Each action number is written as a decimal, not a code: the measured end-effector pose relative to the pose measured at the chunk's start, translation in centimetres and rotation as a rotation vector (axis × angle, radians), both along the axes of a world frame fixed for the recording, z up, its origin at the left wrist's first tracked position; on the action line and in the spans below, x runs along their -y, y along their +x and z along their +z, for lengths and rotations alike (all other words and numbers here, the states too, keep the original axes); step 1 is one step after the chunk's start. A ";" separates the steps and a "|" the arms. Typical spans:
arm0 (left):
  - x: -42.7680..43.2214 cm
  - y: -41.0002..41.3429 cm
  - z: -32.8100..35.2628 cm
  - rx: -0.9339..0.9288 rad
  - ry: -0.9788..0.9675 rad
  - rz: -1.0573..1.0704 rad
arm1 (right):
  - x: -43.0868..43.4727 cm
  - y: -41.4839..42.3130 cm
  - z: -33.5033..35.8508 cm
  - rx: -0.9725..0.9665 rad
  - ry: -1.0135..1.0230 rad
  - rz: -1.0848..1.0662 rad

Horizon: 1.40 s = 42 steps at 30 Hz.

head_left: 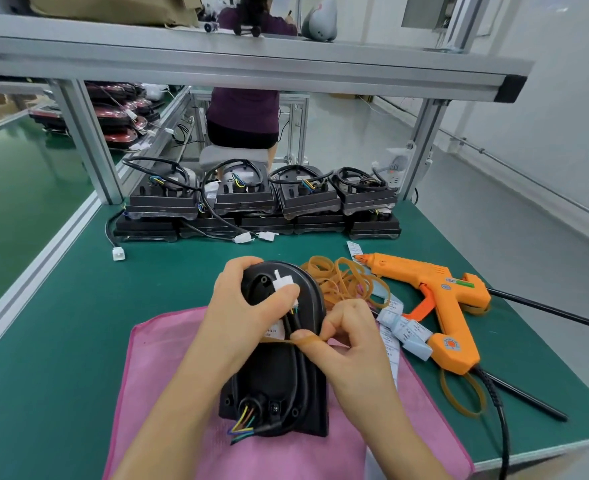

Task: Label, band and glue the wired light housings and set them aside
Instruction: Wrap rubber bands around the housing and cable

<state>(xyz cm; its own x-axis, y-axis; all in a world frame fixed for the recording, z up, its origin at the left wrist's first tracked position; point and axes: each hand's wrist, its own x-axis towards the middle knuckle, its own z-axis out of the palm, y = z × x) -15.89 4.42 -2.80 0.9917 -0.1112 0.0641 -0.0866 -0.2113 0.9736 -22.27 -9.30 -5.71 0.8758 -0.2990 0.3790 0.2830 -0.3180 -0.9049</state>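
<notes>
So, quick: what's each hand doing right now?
Left hand: grips the housing and its plug.
Right hand: pinches a rubber band.

The light housing in the grip is plain black, as is its cable. The connector under the thumb of the left hand is white. The rubber band pinched by the right hand is translucent tan. Beneath the grip a pink cloth lies on a dark green mat. Nearer the wrists, wire ends show yellow, orange, blue and green. Right of the grip are a tan band heap, white labels and an orange glue gun with a black cord.
</notes>
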 end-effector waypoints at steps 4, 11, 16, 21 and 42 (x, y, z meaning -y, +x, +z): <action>0.0 -0.2 -0.1 0.009 -0.050 0.024 | 0.1 0.1 -0.1 -0.020 0.114 -0.029; -0.7 -0.1 -0.6 0.068 0.018 0.030 | -0.4 0.4 -0.8 -0.078 0.133 -0.068; -1.1 0.2 -1.2 0.040 0.045 -0.020 | -0.7 -0.4 -1.5 -0.104 0.124 -0.085; -1.0 0.6 -1.4 0.072 -0.018 0.028 | -0.7 -0.3 -1.3 -0.162 0.229 -0.004; -2.2 0.1 -1.1 0.123 0.056 0.083 | 1.0 0.1 -1.0 -0.476 0.167 0.281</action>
